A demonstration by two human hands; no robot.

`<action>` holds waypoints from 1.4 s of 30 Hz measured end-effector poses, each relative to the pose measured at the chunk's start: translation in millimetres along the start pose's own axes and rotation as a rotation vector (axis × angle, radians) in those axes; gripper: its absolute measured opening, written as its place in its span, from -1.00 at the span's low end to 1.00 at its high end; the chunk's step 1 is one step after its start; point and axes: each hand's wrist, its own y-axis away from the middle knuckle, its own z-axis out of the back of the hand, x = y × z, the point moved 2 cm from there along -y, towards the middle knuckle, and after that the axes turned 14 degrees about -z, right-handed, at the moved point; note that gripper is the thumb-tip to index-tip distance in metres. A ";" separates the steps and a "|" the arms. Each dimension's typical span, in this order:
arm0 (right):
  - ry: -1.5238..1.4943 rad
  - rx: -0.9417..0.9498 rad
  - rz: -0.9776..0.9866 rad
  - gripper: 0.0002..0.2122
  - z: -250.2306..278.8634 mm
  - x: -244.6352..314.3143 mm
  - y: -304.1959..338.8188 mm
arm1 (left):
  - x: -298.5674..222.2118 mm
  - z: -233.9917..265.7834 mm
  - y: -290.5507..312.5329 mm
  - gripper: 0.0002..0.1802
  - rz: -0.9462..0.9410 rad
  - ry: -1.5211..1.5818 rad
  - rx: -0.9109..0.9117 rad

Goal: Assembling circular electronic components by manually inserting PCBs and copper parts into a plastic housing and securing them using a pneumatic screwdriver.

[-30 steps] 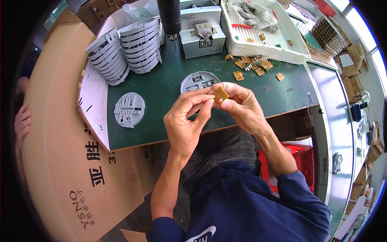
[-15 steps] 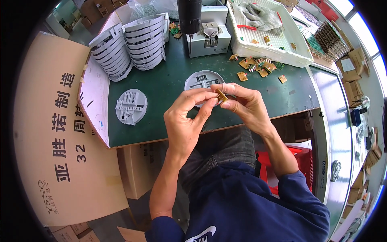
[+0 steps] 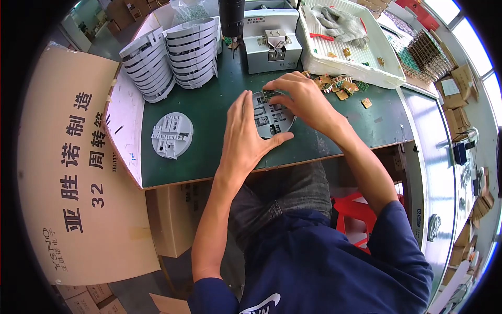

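A round grey plastic base (image 3: 272,119) with moulded compartments lies on the green bench in front of me. Along its left and near edge rests my left hand (image 3: 246,133), open, fingers stretched out and thumb spread. My right hand (image 3: 306,99) reaches over the base's far side, thumb and index finger closed on a small circuit board (image 3: 269,94) at the far rim. My fingers partly cover the board, so I cannot tell whether it sits in a compartment. A second grey round base (image 3: 172,135) lies to the left.
Two stacks of grey round bases (image 3: 191,55) stand at the back left. A dark screwdriver (image 3: 231,18) hangs beside a grey screw feeder (image 3: 273,49). Loose circuit boards (image 3: 342,88) lie before a white tray (image 3: 361,76) holding a glove (image 3: 340,23). A cardboard box (image 3: 78,167) stands left.
Both hands held the small board in the air above the bench's front. Now my left hand has let go and lies beside the base; my right has carried the board to its far rim.
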 end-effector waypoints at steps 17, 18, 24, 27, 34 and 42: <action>0.014 0.141 -0.021 -0.68 -2.5 -1.7 0.6 | -3.4 1.1 -3.1 0.01 0.062 0.008 0.042; 0.015 0.142 -0.022 -0.68 -1.7 -2.6 4.5 | -3.7 1.3 -3.1 0.01 0.060 0.003 0.047; 0.200 0.112 0.076 -0.61 -1.2 3.8 18.0 | -3.7 -0.9 -2.3 0.01 0.030 -0.038 0.070; 0.194 0.133 0.099 -0.61 -1.5 1.8 17.5 | -3.7 -2.5 -1.7 0.01 0.028 -0.040 0.063; 0.128 0.155 0.031 -0.55 -5.3 -1.6 20.6 | 0.2 -3.3 -0.8 -0.04 0.035 -0.006 0.022; 0.180 0.200 0.114 -0.53 0.0 -4.5 3.6 | 2.8 -2.6 -1.2 0.03 0.039 -0.005 0.039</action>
